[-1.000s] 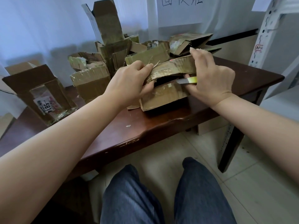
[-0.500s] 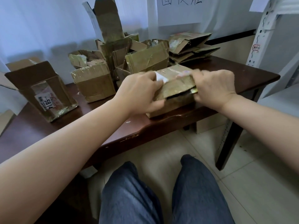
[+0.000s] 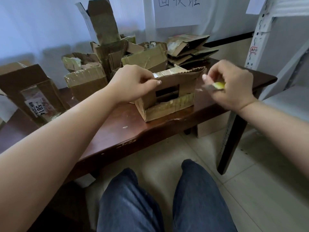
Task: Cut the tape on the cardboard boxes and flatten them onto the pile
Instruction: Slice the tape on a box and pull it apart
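Cardboard box (image 3: 168, 96) at the centre of the frame, half opened on the dark wooden surface (image 3: 117, 131)

My left hand (image 3: 132, 82) pinches the near edge of the top flap and holds it up, I think so the box stays put and the taped seams show; my right hand (image 3: 232, 86), just right of the box and clear of it, is curled round a yellow-handled cutter (image 3: 215, 85), blurred, blade toward the box side. The box sits near the front edge to keep it within easy reach. The flattened pile (image 3: 189, 49) waits at the upper right of the surface, and uncut boxes (image 3: 87, 81) crowd the upper left, so this one goes there once collapsed
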Motion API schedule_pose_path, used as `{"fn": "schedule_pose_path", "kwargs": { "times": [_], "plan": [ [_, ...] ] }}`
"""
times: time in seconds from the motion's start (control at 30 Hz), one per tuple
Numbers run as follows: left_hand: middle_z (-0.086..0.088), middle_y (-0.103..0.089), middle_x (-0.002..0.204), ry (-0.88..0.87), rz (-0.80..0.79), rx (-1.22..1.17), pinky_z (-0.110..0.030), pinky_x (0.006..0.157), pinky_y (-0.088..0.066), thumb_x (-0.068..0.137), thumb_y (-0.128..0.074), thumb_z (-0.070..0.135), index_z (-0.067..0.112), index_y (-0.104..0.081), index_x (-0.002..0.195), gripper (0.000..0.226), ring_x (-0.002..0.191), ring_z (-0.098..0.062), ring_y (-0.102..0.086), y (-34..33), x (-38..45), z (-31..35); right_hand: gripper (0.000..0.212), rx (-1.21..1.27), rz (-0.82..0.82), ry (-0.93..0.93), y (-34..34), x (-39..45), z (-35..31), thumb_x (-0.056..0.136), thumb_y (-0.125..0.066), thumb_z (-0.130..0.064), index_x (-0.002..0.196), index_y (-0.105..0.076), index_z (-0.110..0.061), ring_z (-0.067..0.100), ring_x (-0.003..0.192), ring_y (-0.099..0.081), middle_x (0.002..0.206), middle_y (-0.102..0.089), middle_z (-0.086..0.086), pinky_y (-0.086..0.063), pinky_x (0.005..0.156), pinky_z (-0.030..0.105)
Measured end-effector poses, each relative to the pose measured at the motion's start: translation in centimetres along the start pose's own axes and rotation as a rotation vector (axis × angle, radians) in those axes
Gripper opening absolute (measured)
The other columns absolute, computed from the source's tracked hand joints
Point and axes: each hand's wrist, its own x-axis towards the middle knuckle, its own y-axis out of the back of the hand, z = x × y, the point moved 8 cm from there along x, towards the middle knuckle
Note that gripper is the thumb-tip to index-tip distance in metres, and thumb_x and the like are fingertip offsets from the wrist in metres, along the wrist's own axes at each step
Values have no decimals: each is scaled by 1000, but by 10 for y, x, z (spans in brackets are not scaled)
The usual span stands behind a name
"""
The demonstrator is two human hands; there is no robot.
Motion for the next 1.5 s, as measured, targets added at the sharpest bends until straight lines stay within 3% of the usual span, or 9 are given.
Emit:
{"fn": "schedule_pose_path", "kwargs": {
  "times": [0.13,0.27,0.47,0.6,0.7,0.8,0.9,1.17,1.5],
  "plan": [
    [-1,-36,53,58,14,-129,-28,55,-29,85,-52,50,5,-54,61,51,54,-17,-35,-5,0,-9,33,31,-317,215,-47,-19,-34,91,-48,-41,97,-68,-16,22,70,-65,94,-68,0,-46,51,26],
    [4,-40,55,85,82,-297,-22,53,-30,89,-56,45,18,-50,60,41,52,-7,-37,-14,-9,-14,45,25,-551,76,-89,-28,-41,91,-50,-46,132,-53,-27,23,107,-61,131,-56,-8,-47,73,32],
    [-7,-39,60,71,145,-294,-27,55,-30,92,-55,46,11,-46,64,46,56,-14,-35,-16,-14,-16,41,-14,-587,215,-88,-64,-54,87,-46,-47,103,-74,-22,18,57,-56,90,-58,-5,-22,46,16],
    [4,-40,57,71,137,-305,-22,54,-30,94,-57,42,24,-42,61,41,53,-8,-36,-19,-15,-13,45,14,-565,173,-82,-74,-54,89,-42,-49,112,-71,-24,13,57,-57,94,-63,-7,-20,43,14],
    [6,-43,56,73,152,-299,-19,53,-33,93,-59,44,24,-46,64,38,52,-5,-39,-19,-16,-13,42,56,-452,39,-72,-60,-46,90,-41,-51,105,-72,-26,16,77,-66,94,-68,-9,-40,52,22],
    [5,-51,59,87,183,-293,-17,53,-36,88,-63,50,12,-59,78,40,53,-2,-46,-19,-19,-16,24,52,-211,-391,-55,-45,-12,88,-60,-45,103,-60,-26,13,78,-58,91,-65,-10,-35,63,25],
    [5,-65,79,87,242,-292,-24,68,-50,78,-73,51,10,-63,89,44,76,-5,-61,-22,-22,-17,59,76,-46,-733,-49,-43,11,77,-70,-54,121,-42,-25,14,85,-55,109,-56,-9,-34,68,28],
    [14,-56,71,288,602,-393,-19,66,-42,65,-85,24,20,-52,76,36,77,-16,-57,-35,-28,-19,76,73,-4,-804,-71,-37,7,68,-73,-61,127,-38,-26,22,103,-61,120,-55,-10,-36,71,30],
    [13,-47,62,369,653,-324,-14,55,-30,72,-71,12,22,-43,70,30,72,-21,-51,-40,-17,-22,67,18,-59,-750,-76,-36,10,79,-65,-53,131,-39,-20,23,104,-60,127,-53,-5,-35,71,29]
  ]
}}
